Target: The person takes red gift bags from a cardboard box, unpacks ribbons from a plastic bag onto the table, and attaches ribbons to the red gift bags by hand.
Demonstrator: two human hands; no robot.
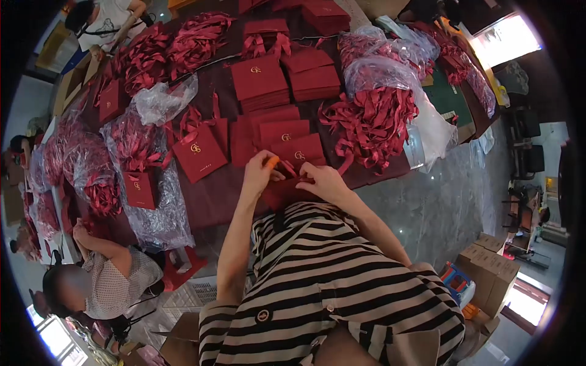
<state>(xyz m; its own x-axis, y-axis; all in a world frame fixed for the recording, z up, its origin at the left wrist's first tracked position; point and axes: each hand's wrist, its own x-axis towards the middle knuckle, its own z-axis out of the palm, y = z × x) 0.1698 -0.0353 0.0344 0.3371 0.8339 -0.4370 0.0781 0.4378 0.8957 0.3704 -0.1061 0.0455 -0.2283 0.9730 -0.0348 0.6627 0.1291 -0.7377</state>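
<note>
Close to my body at the table edge is a dark red paper gift bag (pixel 287 194), with both hands at its upper edge. My left hand (pixel 259 175) is closed in a pinch at the bag's left side, with an orange band (pixel 272 162) around one finger. My right hand (pixel 323 185) pinches the right side of the rim, fingers bent inward. A short piece of red ribbon (pixel 287 167) shows between the hands. Just beyond lie flat red bags with gold lettering (pixel 299 155). The bag's lower part is partly hidden by my hands.
Stacked red bags (pixel 259 82) stand farther back. A heap of red ribbons (pixel 375 125) lies to the right, and plastic-wrapped bundles (pixel 146 201) lie left. A co-worker (pixel 110 280) sits at the left; another person (pixel 107 24) is at the far left. Cardboard boxes (pixel 488 274) stand right.
</note>
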